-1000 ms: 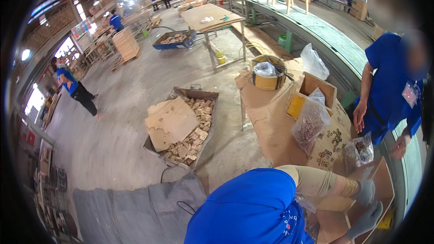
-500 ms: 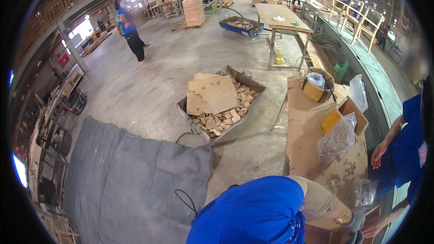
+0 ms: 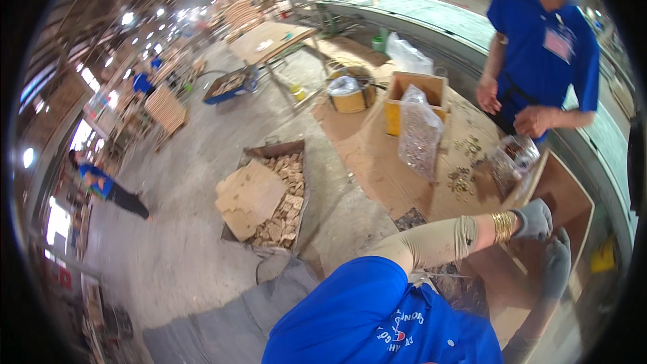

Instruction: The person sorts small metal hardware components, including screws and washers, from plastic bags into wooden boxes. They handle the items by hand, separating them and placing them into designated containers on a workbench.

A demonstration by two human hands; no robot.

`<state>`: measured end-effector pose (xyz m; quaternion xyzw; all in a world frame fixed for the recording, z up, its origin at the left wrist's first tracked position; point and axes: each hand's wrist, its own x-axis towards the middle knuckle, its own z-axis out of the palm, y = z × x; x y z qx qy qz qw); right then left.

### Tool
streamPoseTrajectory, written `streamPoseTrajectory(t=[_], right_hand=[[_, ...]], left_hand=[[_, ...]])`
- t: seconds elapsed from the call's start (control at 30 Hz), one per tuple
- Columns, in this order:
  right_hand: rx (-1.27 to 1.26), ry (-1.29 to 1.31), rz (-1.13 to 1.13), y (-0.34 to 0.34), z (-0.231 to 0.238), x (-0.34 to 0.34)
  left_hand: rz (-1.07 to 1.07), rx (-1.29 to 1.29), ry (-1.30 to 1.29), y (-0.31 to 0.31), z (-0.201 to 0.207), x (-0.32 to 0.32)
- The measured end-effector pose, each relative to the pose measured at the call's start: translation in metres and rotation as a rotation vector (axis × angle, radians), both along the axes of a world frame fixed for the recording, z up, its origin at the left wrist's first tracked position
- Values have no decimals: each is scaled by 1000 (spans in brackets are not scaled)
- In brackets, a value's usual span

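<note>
My left hand, in a grey glove with gold bangles at the wrist, is at the near side of an open wooden box. Its fingers are curled closed. Close below it is my right hand, also grey-gloved, with bent fingers and its fingertips close to the left hand. Whatever lies between the fingers is too small or hidden to make out. Beside the box sits a clear plastic bag with small parts in it. Small metal pieces lie loose on the cardboard-covered table.
Across the table stands a co-worker in blue, both bare hands raised over the table's far side. A bag of small hardware leans on a yellow-sided wooden box. A yellow bucket is farther off; a bin of wood offcuts is on the floor.
My view has swung to the right and tilted, so both gloved hands and the wooden box now show fully. The co-worker's hand has left the spot beside mine.
</note>
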<state>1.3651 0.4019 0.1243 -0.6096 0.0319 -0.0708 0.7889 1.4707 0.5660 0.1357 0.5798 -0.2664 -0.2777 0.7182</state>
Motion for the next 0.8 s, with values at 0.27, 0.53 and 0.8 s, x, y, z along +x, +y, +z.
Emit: streamPoseTrajectory(t=[0.27,0.53,0.8], right_hand=[[567,126,-291,15,21,-26],[427,157,3,-22,7,-32],[325,205,-90,9,30,-30]], left_hand=[[-96,348,-41,-16,-10,5],[-152,574,-264,-47,-29,7],[-361,537,-627,-56,-46,24]])
